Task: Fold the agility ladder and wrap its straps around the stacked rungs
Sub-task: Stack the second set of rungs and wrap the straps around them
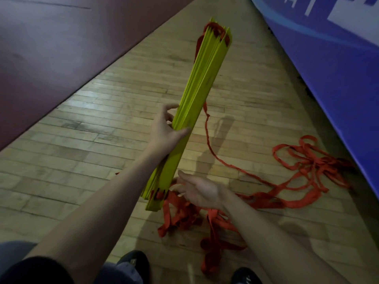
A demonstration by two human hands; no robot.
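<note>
Left hand (164, 132) grips the stacked yellow rungs (194, 103) mid-length, held above the floor; right hand (200, 190), fingers loosely spread and holding nothing, should gather the slack red straps (297, 173) on the near-right floor before winding tight

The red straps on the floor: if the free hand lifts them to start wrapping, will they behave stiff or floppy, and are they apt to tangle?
Probably floppy: the red straps lie in loose loops and curls on the wooden floor. Likely to snag, since the loops cross one another in heaps. The stacked rungs, gripped by the left hand, look stiff by contrast.
</note>
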